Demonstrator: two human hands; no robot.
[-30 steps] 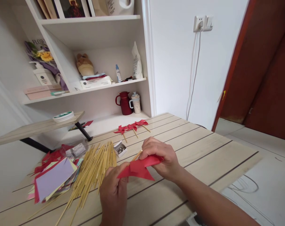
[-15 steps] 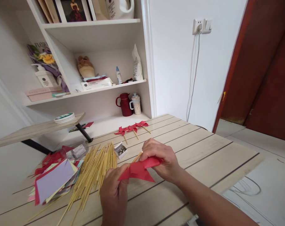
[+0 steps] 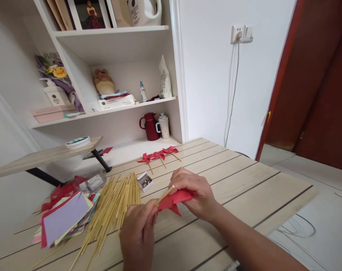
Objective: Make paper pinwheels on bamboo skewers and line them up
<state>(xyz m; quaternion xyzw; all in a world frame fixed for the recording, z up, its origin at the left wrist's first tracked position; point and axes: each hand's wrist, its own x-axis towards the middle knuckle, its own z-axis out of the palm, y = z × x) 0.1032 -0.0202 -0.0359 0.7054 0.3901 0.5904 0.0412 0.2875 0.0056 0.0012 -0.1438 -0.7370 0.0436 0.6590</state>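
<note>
Red paper pinwheel [image 3: 175, 200] sits right between the two hands, held just above the pale slatted surface [image 3: 244, 180]. Right hand [image 3: 195, 192] is curled over it, fingers closed and pinching the folded red paper from above. Left hand [image 3: 138, 229] comes up from below, fingertips pressed together on the lower end of a thin wooden stick [image 3: 165, 195] that angles up into the paper.

Compared with half a second ago, the paper looks more bunched up and shows less of its spread, and the stick tip stands out more clearly against the right hand's knuckles.

Off to the left on the surface lies a fan of bamboo sticks [image 3: 111, 210], beside a pile of coloured paper sheets [image 3: 65, 216]. A small open box of pins [image 3: 145, 181] rests at the top of the sticks. Three finished red pinwheels [image 3: 158, 154] lie at the far edge. Beyond, white shelves [image 3: 114, 103] hold a dark red jug [image 3: 150, 126] and a mug [image 3: 163, 125].
</note>
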